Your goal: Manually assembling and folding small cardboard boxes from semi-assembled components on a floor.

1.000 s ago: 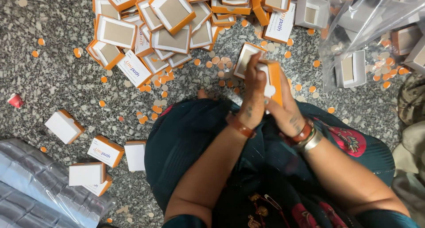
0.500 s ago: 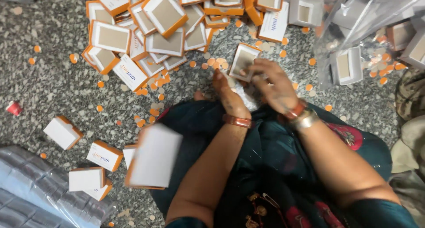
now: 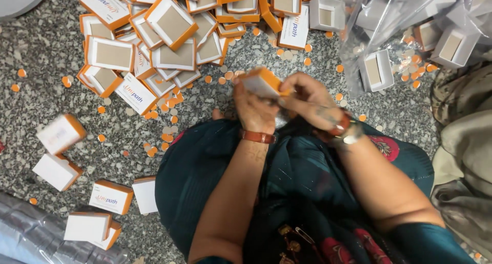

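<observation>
Two hands meet over our lap: our left hand [image 3: 254, 109] and right hand [image 3: 307, 97] both grasp a small orange-edged box [image 3: 261, 83], held above the speckled floor [image 3: 41, 105]. Just beyond its far edge lies a heap of flat boxes [image 3: 169, 33]. Finished boxes [image 3: 82, 192] sit well apart at left, with open floor between them and the heap.

Small white-and-orange box [image 3: 261, 83], tilted, between both hands.
</observation>
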